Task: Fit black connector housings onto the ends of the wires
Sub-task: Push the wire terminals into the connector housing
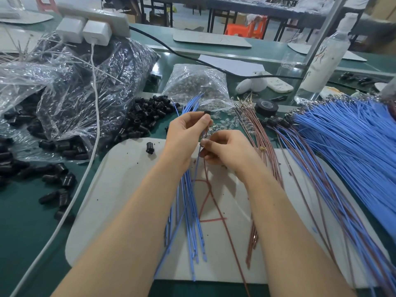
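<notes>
"Where's the housing?"

"Up at the tips of the left hand (186, 131). Thumb and forefinger are closed on one black connector housing (206, 113), held over the far edge of the white board (120, 189) on the worktop (25, 221)."

"And the right hand (229, 150)?"

"Just below it, nearer the person. Its fingers (214, 137) pinch a blue wire (198, 163) and a brown wire (222, 224) together (whether their ends are in the housing yet, I can't tell; the fingers hide them)."

"So which way does it go?"

"The wires run lengthwise away from the person, and the housing lies just beyond the right fingertips on that same line. I'd guess the push follows that axis, right hand feeding, left hand bracing."

"Any spares?"

"A loose housing (149, 147) stands on the board left of the hands, and there's a pile of housings (150, 113) beyond."
</notes>
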`<state>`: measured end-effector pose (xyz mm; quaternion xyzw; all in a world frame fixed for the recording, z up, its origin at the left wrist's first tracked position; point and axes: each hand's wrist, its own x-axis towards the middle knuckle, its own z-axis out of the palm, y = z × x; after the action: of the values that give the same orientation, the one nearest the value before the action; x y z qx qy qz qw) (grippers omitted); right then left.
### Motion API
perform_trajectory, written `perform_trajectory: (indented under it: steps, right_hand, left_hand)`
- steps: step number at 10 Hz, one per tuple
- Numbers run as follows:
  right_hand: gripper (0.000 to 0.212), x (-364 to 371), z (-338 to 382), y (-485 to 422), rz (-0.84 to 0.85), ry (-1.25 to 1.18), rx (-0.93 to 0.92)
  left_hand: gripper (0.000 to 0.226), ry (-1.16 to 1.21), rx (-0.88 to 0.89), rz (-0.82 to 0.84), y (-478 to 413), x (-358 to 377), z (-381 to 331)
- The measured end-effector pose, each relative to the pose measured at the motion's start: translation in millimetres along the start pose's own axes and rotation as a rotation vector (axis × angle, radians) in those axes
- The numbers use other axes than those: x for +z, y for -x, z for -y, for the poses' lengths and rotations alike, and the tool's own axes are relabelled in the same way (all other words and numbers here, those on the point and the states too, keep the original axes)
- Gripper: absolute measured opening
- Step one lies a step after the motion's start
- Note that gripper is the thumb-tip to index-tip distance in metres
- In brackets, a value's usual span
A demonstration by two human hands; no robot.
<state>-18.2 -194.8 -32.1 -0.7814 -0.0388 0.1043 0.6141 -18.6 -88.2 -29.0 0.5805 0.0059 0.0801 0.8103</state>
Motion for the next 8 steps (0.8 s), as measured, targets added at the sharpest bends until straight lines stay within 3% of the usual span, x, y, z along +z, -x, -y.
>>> perform_trajectory:
  steps: [1,2,3,4,5,6,7,8]
  right_hand:
    - [0.017,0.8,3.7,2.6,0.02,0.025,0.003]
    - [0.022,1.4,8.1,8.7,0.13,0.262,0.003]
    - [0.029,7.1,17.0,20.6,0.466,0.428,-0.005]
    - [0.03,10.5,25.6,29.0,0.692,0.378,0.051]
    - [0.028,6.4,30.1,31.3,0.709,0.423,0.089]
    - [0.026,-10.2,31.0,17.6,0.265,0.469,0.039]
    - [0.018,-32.2,23.0,-9.0,-0.319,0.6,0.001]
    - [0.022,-33.6,11.9,-30.8,-0.54,0.735,-0.006]
  left_hand:
    - [0.028,0.031,-0.026,-0.018,-5.1,-3.3,4.0]
    - [0.024,0.063,-0.013,-0.071,-13.5,-7.9,8.2]
    - [0.015,0.087,-0.042,-0.213,-20.9,-17.6,9.9]
    - [0.011,0.01,-0.023,-0.245,-22.5,-22.2,10.8]
    - [0.011,-0.064,-0.003,-0.228,-21.9,-19.4,11.8]
    - [0.012,-0.131,0.004,-0.212,-20.3,-16.1,11.9]
    - [0.01,-0.235,0.042,-0.181,-17.3,-12.5,13.8]
    - [0.012,-0.419,0.15,-0.175,-14.4,-10.0,14.2]
